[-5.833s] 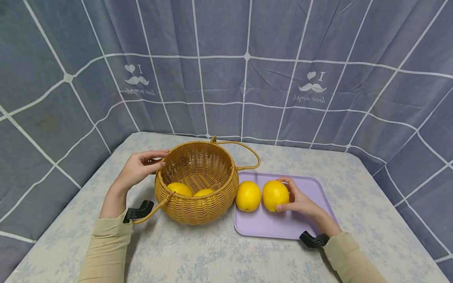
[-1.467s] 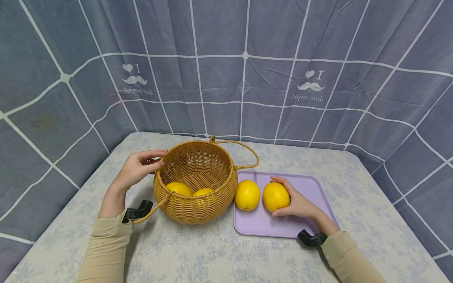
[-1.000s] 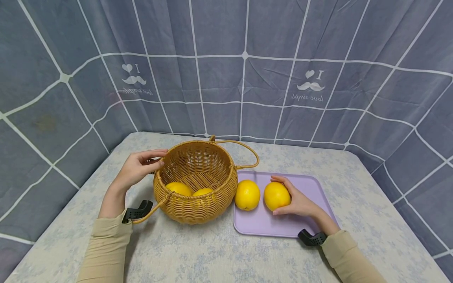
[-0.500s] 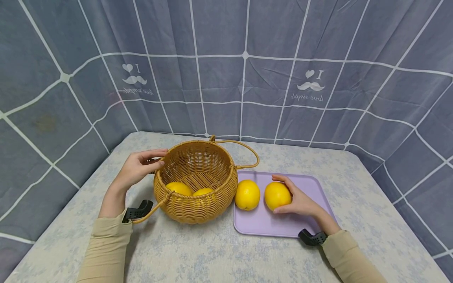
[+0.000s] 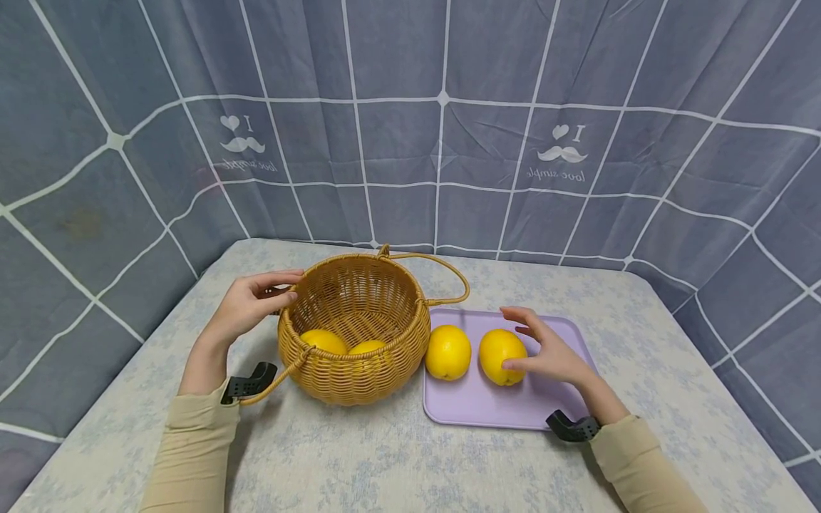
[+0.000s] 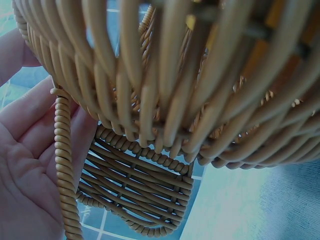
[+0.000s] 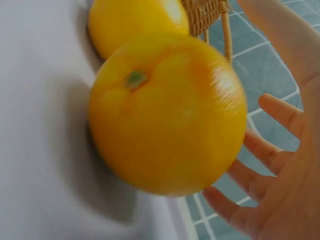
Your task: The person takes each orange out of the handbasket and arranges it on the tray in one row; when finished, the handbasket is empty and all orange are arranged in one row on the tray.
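Observation:
In the head view, my left hand (image 5: 244, 308) holds the left rim of a round wicker basket (image 5: 359, 370), thumb and fingers at its edge. The left wrist view shows the basket's woven side (image 6: 170, 90) beside the palm. Two oranges, a left one (image 5: 323, 342) and a partly hidden one (image 5: 368, 348), lie inside. On a lilac tray (image 5: 487, 410) sit two more, one by the basket (image 5: 448, 353) and the right orange (image 5: 500, 356). Around the right orange my right hand (image 5: 551, 354) is spread loosely; its fingers (image 7: 250, 180) do not grip it.
A wicker handle loop (image 5: 465, 285) hangs over the tray's back left corner, and another handle (image 5: 276, 383) leans at my left wrist. A woven flap (image 6: 137, 185) hangs below the basket's side. Behind the cloth-covered table (image 5: 359, 463) stands a grey-blue curtain (image 5: 410, 142).
My right hand has loosened from the right orange and drawn back to the right, its fingers straightening. That orange has turned slightly on the tray. The left hand and basket stay put.

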The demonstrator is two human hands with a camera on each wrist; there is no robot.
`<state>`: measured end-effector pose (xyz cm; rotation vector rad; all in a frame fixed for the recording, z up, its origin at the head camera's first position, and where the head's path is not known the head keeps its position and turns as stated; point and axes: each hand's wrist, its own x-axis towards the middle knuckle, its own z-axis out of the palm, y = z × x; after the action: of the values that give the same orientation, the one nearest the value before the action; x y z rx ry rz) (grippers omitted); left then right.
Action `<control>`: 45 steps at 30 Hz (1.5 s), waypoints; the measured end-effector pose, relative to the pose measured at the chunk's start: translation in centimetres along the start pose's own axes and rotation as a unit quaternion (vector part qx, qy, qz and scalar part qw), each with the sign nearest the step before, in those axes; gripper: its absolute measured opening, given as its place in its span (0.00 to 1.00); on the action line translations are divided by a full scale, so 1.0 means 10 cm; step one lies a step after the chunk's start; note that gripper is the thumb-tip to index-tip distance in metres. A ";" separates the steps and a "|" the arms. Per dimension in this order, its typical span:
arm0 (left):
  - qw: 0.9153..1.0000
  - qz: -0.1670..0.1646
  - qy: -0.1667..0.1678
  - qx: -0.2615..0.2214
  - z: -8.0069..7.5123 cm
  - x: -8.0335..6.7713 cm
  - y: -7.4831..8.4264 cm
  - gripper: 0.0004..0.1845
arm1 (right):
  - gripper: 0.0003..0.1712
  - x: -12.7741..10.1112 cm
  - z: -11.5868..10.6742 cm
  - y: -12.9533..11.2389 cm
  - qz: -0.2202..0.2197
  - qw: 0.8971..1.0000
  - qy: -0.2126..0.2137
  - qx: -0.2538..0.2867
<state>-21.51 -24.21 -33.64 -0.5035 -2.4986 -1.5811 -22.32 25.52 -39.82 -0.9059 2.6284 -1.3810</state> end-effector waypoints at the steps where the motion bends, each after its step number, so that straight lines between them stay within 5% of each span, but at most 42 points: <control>1: 1.000 0.001 0.001 0.000 0.00 0.00 0.00 0.18 | 0.47 0.01 -0.01 -0.03 -0.004 1.000 0.004 0.003; 9: 1.000 0.005 0.002 -0.001 0.00 0.02 0.00 0.19 | 0.43 0.14 -0.12 -0.34 -0.067 0.997 0.011 0.025; 17: 1.000 -0.001 0.003 0.002 0.00 0.01 -0.01 0.19 | 0.37 0.52 -0.16 -0.77 -0.136 0.987 -0.048 0.072; 25: 1.000 -0.001 0.003 -0.005 0.00 0.01 -0.01 0.18 | 0.37 0.97 -0.08 -1.13 -0.139 0.980 -0.109 0.093; 36: 1.000 0.003 0.007 -0.011 -0.01 0.01 -0.01 0.17 | 0.34 1.59 0.22 -1.55 -0.143 0.954 -0.195 0.175; 45: 1.000 0.003 0.004 -0.012 0.00 0.02 0.00 0.18 | 0.33 1.96 0.56 -1.79 -0.145 0.918 -0.287 0.231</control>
<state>-21.73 -24.15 -33.58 -0.5046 -2.4732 -1.6087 -28.38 3.62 -25.11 -1.3900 1.6955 -1.4138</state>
